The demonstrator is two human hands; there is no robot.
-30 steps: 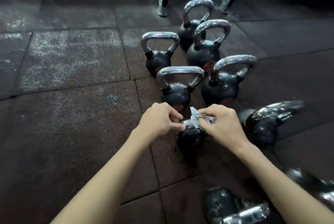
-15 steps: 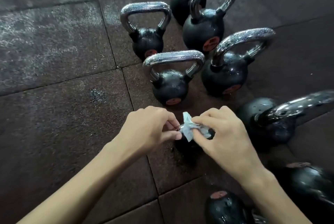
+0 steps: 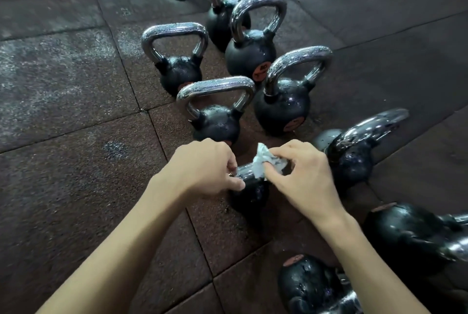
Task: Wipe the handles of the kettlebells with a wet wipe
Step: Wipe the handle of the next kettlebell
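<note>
Rubber floor — right hand pinches wipe (on handle).

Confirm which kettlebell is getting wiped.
The kettlebell under both hands: left hand grips its handle, right hand presses the wipe on it. Others are untouched.

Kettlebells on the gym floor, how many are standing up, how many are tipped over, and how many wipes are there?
Standing kettlebells: 6
Tipped kettlebells: 3
Wet wipe: 1
Total: 10
</note>
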